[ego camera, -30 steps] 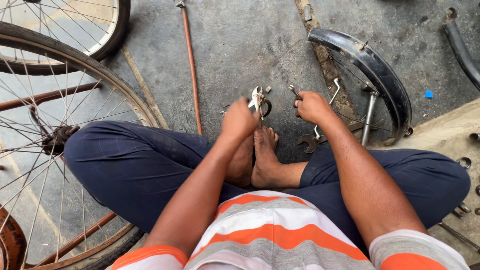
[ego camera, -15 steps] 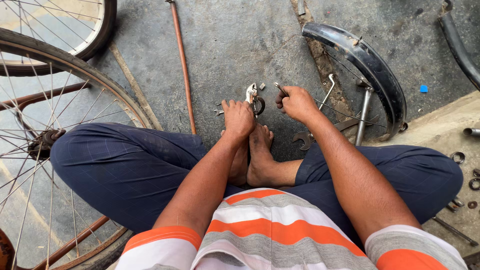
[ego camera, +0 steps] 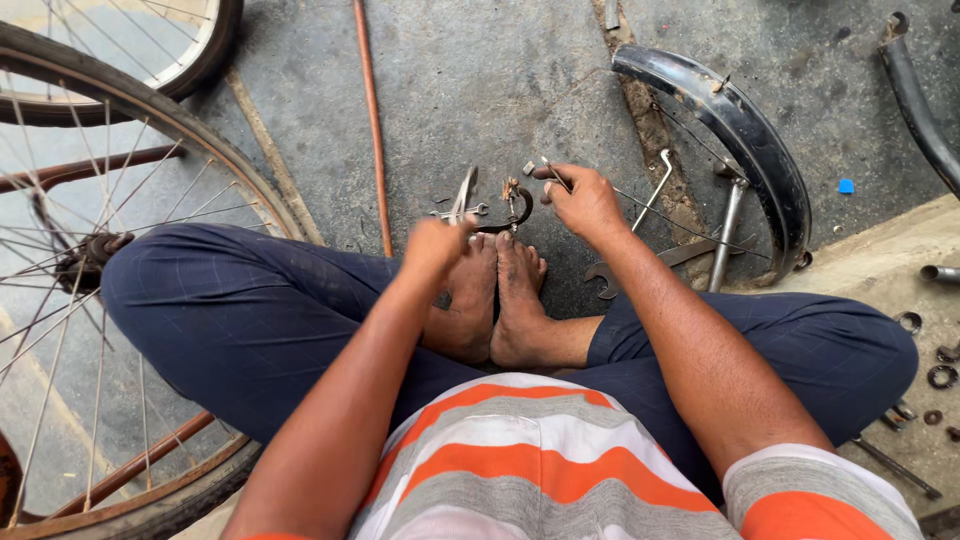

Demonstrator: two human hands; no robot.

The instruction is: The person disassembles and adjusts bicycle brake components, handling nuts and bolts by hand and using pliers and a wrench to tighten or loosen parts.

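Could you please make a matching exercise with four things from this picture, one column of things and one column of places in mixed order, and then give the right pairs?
Things:
1. black mudguard
2. spoked bicycle wheel
3. pliers
4. small metal rings

Places:
A. held up in the left hand, above the bare feet
B. on the pale ledge at the far right, beside the knee
C. lying curved on the concrete floor, beyond the right hand
D. along the left side, next to the leg in dark trousers

Right pairs: 1-C, 2-D, 3-A, 4-B
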